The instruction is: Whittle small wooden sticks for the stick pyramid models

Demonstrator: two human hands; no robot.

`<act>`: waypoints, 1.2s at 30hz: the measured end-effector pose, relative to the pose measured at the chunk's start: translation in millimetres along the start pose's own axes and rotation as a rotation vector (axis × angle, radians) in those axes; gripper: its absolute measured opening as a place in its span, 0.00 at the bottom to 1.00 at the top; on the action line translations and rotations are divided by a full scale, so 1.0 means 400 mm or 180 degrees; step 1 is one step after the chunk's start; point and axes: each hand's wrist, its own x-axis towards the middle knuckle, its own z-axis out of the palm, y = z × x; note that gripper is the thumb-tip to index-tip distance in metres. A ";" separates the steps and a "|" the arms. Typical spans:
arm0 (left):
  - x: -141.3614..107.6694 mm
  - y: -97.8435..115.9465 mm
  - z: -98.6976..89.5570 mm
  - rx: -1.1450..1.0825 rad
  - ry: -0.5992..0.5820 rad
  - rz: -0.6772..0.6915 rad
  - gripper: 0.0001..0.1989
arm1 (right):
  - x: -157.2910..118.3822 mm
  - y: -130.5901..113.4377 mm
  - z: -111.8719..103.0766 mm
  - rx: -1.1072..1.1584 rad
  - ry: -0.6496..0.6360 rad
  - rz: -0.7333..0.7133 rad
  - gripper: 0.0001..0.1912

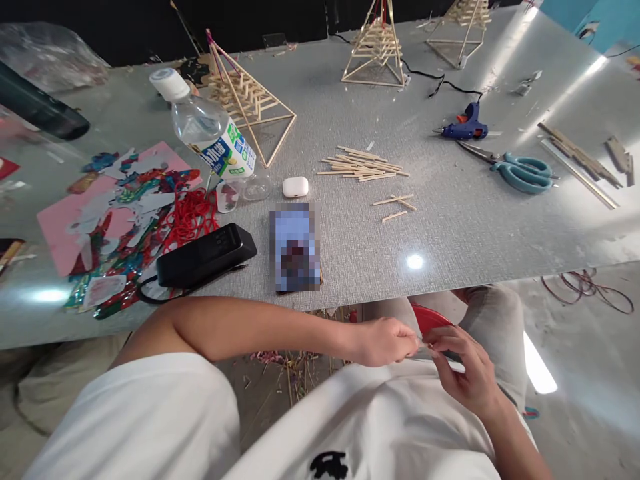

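Observation:
My left hand (386, 341) is closed in a fist over my lap, below the table's front edge. Close beside it, my right hand (465, 365) pinches with thumb and fingertips. Between the two sets of fingertips runs a small, pale, thin bit, too small to name. On the table above lie a loose pile of thin wooden sticks (363, 164) and a few separate sticks (395, 208). A phone (296, 248) with a blurred screen and a white earbud case (295, 187) are left of the sticks.
Pyramid-shaped stick frames (375, 53) stand along the back. A blue glue gun (467, 125) and teal-handled scissors (523, 172) lie at right. At left are a plastic bottle (210, 133), a black power adapter (205, 257), red string (193, 213) and a pink sheet (55, 227) under scraps.

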 end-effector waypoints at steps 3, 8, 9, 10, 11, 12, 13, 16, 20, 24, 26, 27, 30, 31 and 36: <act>0.000 -0.002 0.004 -0.0111 -0.0027 -0.0027 0.17 | 0.011 -0.003 -0.004 -0.0058 -0.0023 -0.0245 0.18; 0.005 -0.005 0.011 -0.0353 -0.0070 -0.0103 0.15 | 0.029 -0.012 -0.013 -0.0108 0.0141 -0.0556 0.22; 0.005 -0.004 0.011 -0.0349 -0.0080 -0.0118 0.15 | 0.030 -0.013 -0.014 -0.0114 0.0144 -0.0540 0.22; 0.004 -0.003 0.010 -0.0307 -0.0084 -0.0122 0.15 | 0.030 -0.013 -0.015 -0.0115 0.0124 -0.0513 0.21; 0.002 -0.001 0.008 -0.0216 -0.0083 -0.0100 0.15 | 0.029 -0.013 -0.016 -0.0114 0.0094 -0.0485 0.21; -0.001 0.001 0.006 -0.0078 -0.0069 -0.0045 0.15 | 0.028 -0.013 -0.017 -0.0114 0.0070 -0.0449 0.20; -0.005 0.002 0.004 0.0097 -0.0050 0.0038 0.16 | 0.026 -0.013 -0.017 -0.0119 0.0047 -0.0405 0.20; -0.019 0.005 0.001 0.0711 0.0104 0.0307 0.17 | 0.021 -0.015 -0.017 -0.0153 -0.0034 -0.0248 0.16; -0.030 0.003 0.005 0.1414 0.0376 0.0435 0.16 | 0.023 -0.024 -0.015 -0.0209 -0.0083 -0.0145 0.15; -0.035 0.004 0.008 0.1916 0.0460 0.0541 0.15 | 0.027 -0.034 -0.015 -0.0277 -0.0047 -0.0161 0.15; -0.037 0.006 0.007 0.1967 0.0460 0.0559 0.15 | 0.027 -0.037 -0.016 -0.0304 -0.0066 -0.0176 0.15; -0.038 0.007 0.006 0.1963 0.0454 0.0559 0.15 | 0.027 -0.038 -0.016 -0.0313 -0.0074 -0.0170 0.15; -0.038 0.006 0.006 0.1964 0.0458 0.0571 0.16 | 0.027 -0.037 -0.014 -0.0306 -0.0074 -0.0116 0.14; -0.037 0.005 0.007 0.1980 0.0468 0.0577 0.16 | 0.027 -0.036 -0.014 -0.0293 -0.0076 -0.0090 0.13; -0.034 -0.007 0.011 0.2173 0.0510 0.0684 0.14 | 0.032 -0.032 -0.013 -0.0020 -0.0210 0.0136 0.10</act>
